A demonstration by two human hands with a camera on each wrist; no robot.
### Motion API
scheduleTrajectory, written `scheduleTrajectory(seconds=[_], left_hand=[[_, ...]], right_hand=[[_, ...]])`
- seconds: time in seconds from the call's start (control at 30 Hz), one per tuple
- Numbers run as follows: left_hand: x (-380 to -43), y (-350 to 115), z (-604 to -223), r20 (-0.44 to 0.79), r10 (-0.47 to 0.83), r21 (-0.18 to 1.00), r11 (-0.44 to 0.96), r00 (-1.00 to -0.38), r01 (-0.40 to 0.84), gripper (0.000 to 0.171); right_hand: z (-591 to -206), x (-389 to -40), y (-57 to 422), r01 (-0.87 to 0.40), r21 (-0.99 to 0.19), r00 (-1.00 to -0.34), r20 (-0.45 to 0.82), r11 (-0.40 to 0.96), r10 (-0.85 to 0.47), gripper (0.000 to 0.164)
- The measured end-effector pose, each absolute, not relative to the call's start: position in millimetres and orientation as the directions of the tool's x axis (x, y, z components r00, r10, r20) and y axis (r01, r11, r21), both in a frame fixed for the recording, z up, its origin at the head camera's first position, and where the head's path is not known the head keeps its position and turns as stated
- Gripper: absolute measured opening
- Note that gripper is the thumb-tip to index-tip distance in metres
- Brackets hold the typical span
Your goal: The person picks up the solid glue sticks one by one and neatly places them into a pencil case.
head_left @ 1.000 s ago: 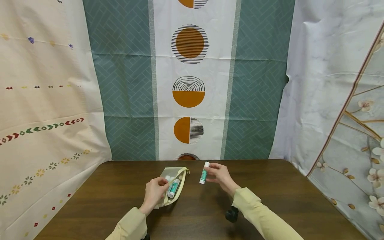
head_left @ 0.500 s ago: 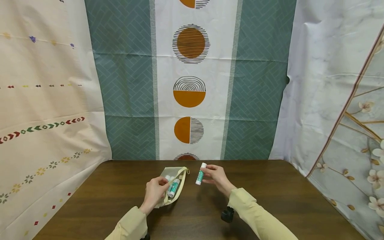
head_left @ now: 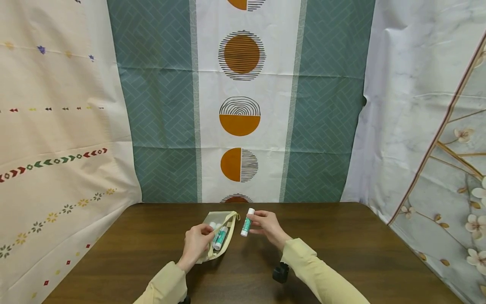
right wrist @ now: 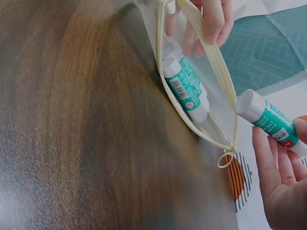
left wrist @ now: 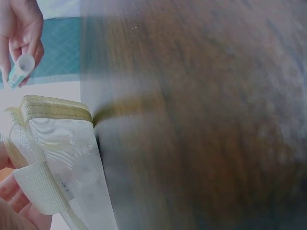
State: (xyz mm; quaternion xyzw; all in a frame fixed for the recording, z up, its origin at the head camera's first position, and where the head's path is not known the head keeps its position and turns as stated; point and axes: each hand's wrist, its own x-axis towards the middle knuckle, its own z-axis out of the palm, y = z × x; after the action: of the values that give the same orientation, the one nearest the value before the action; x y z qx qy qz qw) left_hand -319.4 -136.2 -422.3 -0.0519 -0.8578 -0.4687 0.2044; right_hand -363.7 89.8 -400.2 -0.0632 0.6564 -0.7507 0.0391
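Note:
A cream mesh zip pouch (head_left: pixel 227 244) lies on the table with its mouth spread open. My left hand (head_left: pixel 197 244) pinches the pouch's upper edge, lifting it away from the lower one. Inside lie glue sticks (right wrist: pixel 184 88) with green labels and white caps, side by side. In my right hand (head_left: pixel 267 226) is another glue stick (head_left: pixel 247 222), held tilted between thumb and fingers, just right of the pouch mouth. In the right wrist view, one white end of this held glue stick (right wrist: pixel 271 120) is close to the pouch's zip edge.
The dark brown wooden table (head_left: pixel 341 253) extends on both sides of the hands. A patterned curtain (head_left: pixel 243 126) hangs behind its far edge, with more cloths at left and right. A small zip-pull loop (right wrist: pixel 226 159) sticks out at the pouch's corner.
My right hand has moved left with the glue stick, bringing it closer to the pouch mouth. My left hand and the pouch have stayed in place.

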Motion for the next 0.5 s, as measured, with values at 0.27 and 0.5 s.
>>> scheduleTrajectory(seconds=[0.27, 0.5], left_hand=[[-319.5, -136.0, -422.3, 0.389, -0.105, 0.791, 0.547, -0.915, 0.274, 0.006], [-319.5, -135.6, -422.5, 0.378, -0.107, 0.805, 0.529, -0.92, 0.269, 0.006]], right_hand=[[-402.8, -361.5, 81.2, -0.014, -0.991, -0.987, 0.035, -0.132, -0.157, 0.041], [-404.2, -361.4, 74.8, 0.003, -0.991, -0.986, 0.02, -0.133, -0.168, 0.041]])
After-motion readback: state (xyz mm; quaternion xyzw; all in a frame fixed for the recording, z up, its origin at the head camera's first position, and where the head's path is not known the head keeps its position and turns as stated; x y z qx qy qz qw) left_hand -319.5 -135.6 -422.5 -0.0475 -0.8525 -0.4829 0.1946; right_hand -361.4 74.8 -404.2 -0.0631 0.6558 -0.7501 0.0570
